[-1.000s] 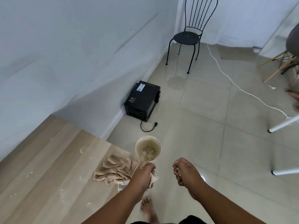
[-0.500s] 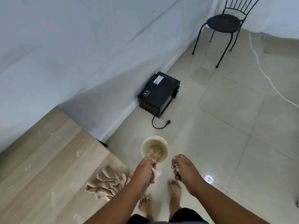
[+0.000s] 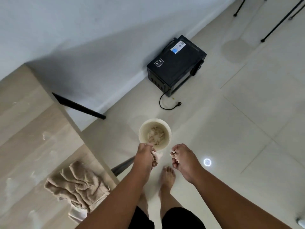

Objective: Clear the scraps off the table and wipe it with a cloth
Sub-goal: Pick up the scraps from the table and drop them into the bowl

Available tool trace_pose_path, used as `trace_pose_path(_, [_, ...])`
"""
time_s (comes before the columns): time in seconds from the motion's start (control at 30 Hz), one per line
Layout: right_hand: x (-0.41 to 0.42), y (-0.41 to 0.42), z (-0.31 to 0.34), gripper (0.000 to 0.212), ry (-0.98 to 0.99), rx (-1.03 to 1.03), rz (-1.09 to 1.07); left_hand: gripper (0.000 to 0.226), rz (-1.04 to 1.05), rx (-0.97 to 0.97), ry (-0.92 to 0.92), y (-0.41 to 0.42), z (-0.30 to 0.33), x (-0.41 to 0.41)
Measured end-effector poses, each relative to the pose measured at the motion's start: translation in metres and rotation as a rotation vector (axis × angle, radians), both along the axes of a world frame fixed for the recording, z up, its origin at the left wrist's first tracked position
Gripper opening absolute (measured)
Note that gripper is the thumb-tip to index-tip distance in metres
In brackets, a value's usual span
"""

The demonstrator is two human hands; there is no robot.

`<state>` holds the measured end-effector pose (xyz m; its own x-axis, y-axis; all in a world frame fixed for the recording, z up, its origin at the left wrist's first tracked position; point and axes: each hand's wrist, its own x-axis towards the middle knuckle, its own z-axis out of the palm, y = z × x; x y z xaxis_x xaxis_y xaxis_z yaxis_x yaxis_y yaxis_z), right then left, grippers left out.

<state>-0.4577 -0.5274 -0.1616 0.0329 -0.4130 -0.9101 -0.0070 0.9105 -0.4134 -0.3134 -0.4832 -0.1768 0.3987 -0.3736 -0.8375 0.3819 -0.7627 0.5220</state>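
Note:
A pale round bin (image 3: 143, 128) stands on the floor just off the table's corner, with crumpled paper scraps (image 3: 156, 135) inside. My left hand (image 3: 145, 156) hovers over its near rim and grips a wad of pale scraps (image 3: 156, 157). My right hand (image 3: 183, 158) is beside it, to the right of the bin, fingers curled around a small white scrap. A crumpled beige cloth (image 3: 77, 184) lies on the wooden table (image 3: 33, 129) near its corner. Small white bits and smears dot the tabletop.
A black box-shaped appliance (image 3: 177, 65) with a loose power cord (image 3: 166, 103) sits on the tiled floor by the wall. Thin black chair legs (image 3: 280, 20) stand at the top right. My bare feet (image 3: 167, 176) are below the hands. A black table leg (image 3: 79, 106) slants under the table.
The camera has tilted down and moved closer, so the bin and the hands look larger. Both hands stay over the bin's near side, holding their scraps.

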Motion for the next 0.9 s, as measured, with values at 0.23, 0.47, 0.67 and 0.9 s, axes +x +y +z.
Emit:
trace_pose_path(0.23, [0.003,-0.023,-0.073,0.02,0.017,0.073,-0.053,0.011,0.093,0.061,0.035,-0.008,-0.079,-0.006])
trace_pose_path(0.47, [0.009,-0.035,-0.15,0.016,0.034,0.131,-0.051,0.013,0.194,0.108,0.105,-0.026,-0.141,-0.014])
trace_pose_path(0.67, [0.017,-0.049,-0.207,0.011,0.045,0.139,-0.065,0.014,0.383,0.1,0.215,-0.044,-0.186,-0.018])
trace_pose_path(0.9, [0.023,-0.055,-0.252,0.023,0.093,0.151,-0.031,0.017,0.547,0.106,0.22,-0.055,-0.228,-0.017])
